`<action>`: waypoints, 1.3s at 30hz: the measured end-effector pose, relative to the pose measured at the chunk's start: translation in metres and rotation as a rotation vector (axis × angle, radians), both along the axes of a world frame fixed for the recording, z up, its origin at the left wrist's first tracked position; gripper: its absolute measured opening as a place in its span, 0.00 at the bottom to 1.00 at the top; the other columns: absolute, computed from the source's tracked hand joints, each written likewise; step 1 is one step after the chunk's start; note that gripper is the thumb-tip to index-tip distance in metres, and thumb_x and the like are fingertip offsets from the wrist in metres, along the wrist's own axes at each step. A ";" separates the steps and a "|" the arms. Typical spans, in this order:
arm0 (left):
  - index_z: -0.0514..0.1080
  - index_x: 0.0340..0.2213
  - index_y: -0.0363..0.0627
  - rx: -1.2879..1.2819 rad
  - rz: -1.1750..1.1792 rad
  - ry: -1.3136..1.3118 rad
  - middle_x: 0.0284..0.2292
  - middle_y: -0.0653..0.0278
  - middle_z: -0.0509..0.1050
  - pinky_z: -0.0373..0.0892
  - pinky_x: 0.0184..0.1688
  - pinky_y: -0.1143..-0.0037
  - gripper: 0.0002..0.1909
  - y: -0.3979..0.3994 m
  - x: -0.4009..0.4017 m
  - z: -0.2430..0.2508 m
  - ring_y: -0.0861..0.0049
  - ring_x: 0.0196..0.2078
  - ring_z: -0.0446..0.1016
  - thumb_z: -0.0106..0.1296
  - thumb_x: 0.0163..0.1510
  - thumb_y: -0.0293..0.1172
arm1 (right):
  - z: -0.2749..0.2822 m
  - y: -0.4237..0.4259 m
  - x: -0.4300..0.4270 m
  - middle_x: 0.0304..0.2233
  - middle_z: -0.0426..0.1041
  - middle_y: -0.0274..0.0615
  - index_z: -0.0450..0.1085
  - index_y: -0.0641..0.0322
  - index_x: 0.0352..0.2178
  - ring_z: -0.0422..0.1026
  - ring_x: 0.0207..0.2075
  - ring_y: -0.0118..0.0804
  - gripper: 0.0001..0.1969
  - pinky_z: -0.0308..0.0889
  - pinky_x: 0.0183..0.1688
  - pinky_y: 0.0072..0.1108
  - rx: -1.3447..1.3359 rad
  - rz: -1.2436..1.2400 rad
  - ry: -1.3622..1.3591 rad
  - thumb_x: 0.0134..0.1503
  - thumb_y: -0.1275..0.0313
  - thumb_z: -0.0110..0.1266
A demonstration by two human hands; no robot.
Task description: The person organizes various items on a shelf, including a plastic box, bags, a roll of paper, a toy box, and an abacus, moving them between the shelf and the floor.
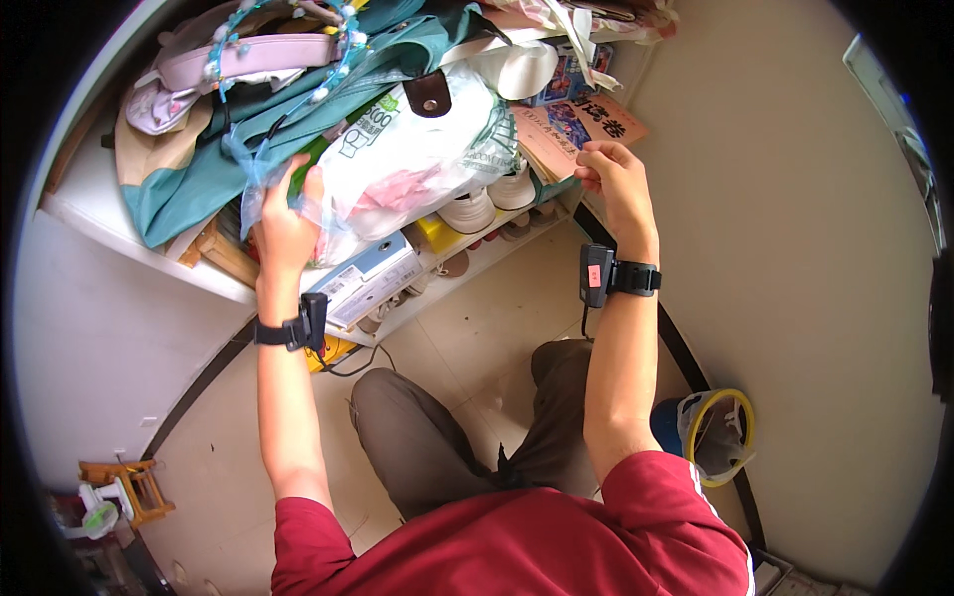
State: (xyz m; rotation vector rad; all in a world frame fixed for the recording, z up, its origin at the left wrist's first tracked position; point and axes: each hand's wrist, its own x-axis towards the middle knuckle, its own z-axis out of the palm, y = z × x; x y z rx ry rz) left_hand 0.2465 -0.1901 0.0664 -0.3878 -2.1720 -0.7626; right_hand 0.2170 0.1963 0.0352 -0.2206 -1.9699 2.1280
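My left hand (287, 231) is at the front of the upper shelf, thumb and forefinger apart. Sheer blue ribbon (257, 175) drapes around its fingers, below a beaded blue hair garland (215, 68); the other fingertips are partly hidden. Right beside it lies a white plastic bag (417, 149) of printed tissue packs, with something pink showing through. My right hand (617, 179) hovers by the edge of an orange-pink exercise book (548, 138), its fingers curled together and nothing visible in them. A teal fabric bag (175, 182) with a tan panel spreads across the left of the shelf.
White shoes (469, 211) and a blue-and-white box (369, 279) fill the lower shelves. Walls flank both sides. A lined bin with a yellow rim (749, 417) stands at right; a small wooden stool (149, 492) is at lower left. Straps with black devices circle both wrists.
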 end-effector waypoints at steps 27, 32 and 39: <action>0.72 0.38 0.35 -0.008 -0.159 -0.717 0.45 0.53 0.69 0.67 0.49 0.68 0.11 0.019 0.168 -0.142 0.61 0.46 0.71 0.52 0.50 0.18 | -0.271 0.248 0.456 0.14 0.65 0.40 0.62 0.64 0.27 0.64 0.13 0.35 0.20 0.64 0.18 0.23 -0.399 -1.095 -0.918 0.56 0.54 0.50; 0.72 0.30 0.34 0.226 -0.238 -0.327 0.32 0.56 0.74 0.70 0.41 0.71 0.06 0.039 0.156 -0.135 0.64 0.36 0.74 0.51 0.48 0.13 | -0.296 0.307 0.471 0.15 0.65 0.42 0.63 0.65 0.27 0.66 0.15 0.37 0.17 0.67 0.20 0.24 -0.222 -0.955 -0.948 0.57 0.59 0.49; 0.73 0.29 0.33 0.111 -0.106 -0.341 0.30 0.55 0.74 0.70 0.39 0.72 0.04 0.008 0.120 -0.130 0.64 0.34 0.74 0.52 0.49 0.15 | -0.311 0.289 0.473 0.24 0.70 0.45 0.67 0.70 0.37 0.71 0.24 0.39 0.14 0.70 0.28 0.25 -0.335 -0.989 -0.720 0.59 0.65 0.48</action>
